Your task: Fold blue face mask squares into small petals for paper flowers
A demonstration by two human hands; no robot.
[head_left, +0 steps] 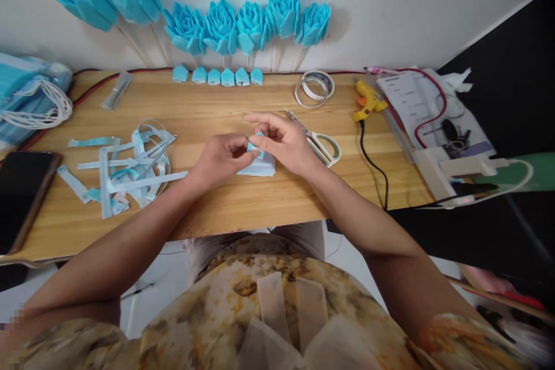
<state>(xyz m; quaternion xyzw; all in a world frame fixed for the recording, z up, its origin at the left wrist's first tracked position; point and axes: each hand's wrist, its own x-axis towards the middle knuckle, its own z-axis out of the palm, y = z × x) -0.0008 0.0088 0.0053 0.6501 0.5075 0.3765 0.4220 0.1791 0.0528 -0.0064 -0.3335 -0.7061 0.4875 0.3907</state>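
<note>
Between my two hands, over the middle of the table, is a small blue folded piece of fabric (261, 153). My left hand (222, 156) pinches it from the left with thumb and forefinger. From the other side my right hand (287, 141) grips it, fingers bent and partly hiding it. Beneath them lies a short stack of pale blue fabric pieces (263, 170), mostly covered by the hands. Scissors (327, 150) with pale handles rest just right of my right hand. Beyond the hands, a row of small folded blue pieces (228, 77) stands along the wall.
Large blue fabric flowers (221, 26) on sticks lean against the wall. Cut blue strips (139, 165) lie heaped at left, near a phone (26, 199) and bagged masks (26, 92). Tape rolls (318, 87), a yellow glue gun (367, 101) and a power strip (437, 176) are at right.
</note>
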